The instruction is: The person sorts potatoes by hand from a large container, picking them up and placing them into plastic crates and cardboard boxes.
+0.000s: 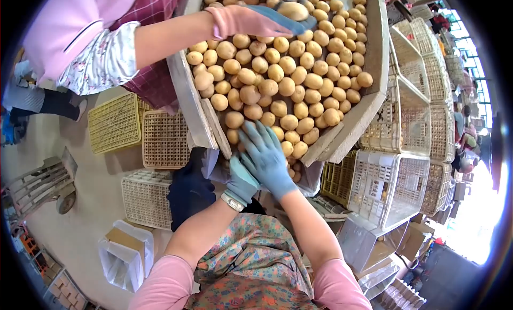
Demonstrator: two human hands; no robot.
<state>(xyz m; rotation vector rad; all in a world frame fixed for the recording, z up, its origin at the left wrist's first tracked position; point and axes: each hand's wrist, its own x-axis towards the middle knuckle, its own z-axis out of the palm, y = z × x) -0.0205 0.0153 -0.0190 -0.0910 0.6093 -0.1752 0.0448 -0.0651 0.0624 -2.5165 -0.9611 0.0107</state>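
Note:
Many round, tan potatoes [287, 87] cover a wooden sorting table [188, 104] that narrows to an opening near me. My right hand [267, 158], in a pale blue glove, lies with fingers stretched out over the potatoes at this opening. Close beside it, my left hand [240, 181] wears a matching glove, with a watch [232, 201] at the wrist. Its visible fingers look extended, though the right hand partly covers them. Neither hand visibly grips a potato. Under the opening, some potatoes and pale plastic lining show partly behind my hands.
Across the table, a co-worker's gloved hand [267, 20] reaches over the potatoes from the left, near a larger potato [293, 11]. Stacked plastic crates [374, 184] stand at right. A yellow crate [114, 123], a white crate [144, 200] and a lined box [126, 255] sit at left.

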